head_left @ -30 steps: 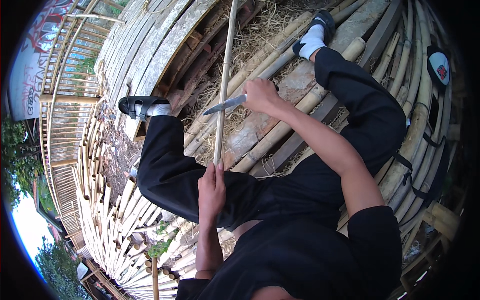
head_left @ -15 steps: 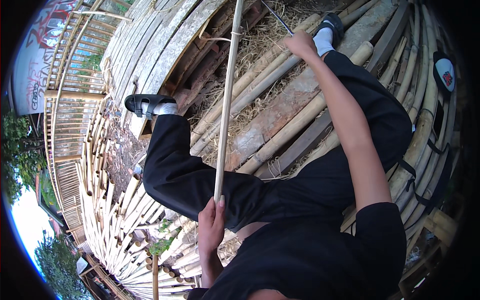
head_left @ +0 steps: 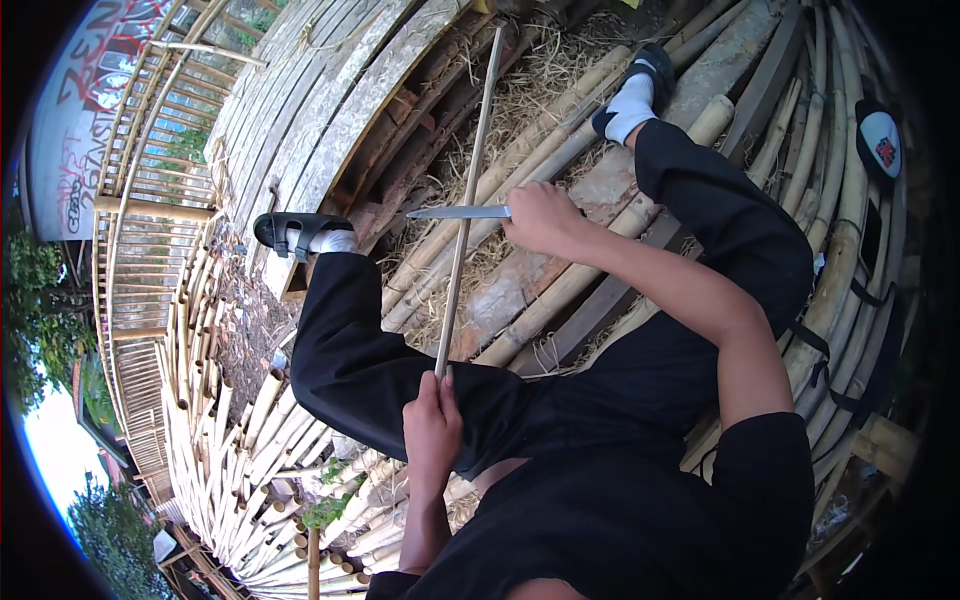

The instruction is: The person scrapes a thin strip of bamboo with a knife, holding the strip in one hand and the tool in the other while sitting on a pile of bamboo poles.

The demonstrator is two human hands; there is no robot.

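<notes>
A long, thin bamboo strip (head_left: 466, 220) slants up and away from my left thigh. My left hand (head_left: 433, 420) pinches its near end between thumb and fingers. Farther up, my right hand (head_left: 543, 220) is wrapped around the handle of a knife (head_left: 460, 212), and the handle is mostly hidden in the fist. The blade points left and crosses the strip near its middle. Whether the edge presses on the strip or only passes over it, I cannot tell.
Bamboo poles (head_left: 560, 315) and shavings (head_left: 545, 85) lie between my feet. A plank platform (head_left: 300, 110) stands at the far left, with a bamboo fence (head_left: 150, 260) beyond. Cut bamboo (head_left: 250, 440) is piled at the left. A dark cap-like item (head_left: 880, 140) rests on poles at the right.
My right hand has come back toward me and left with the knife, from near my right foot to the strip's middle. The strip's far end has swung slightly right, and my left hand still grips it.
</notes>
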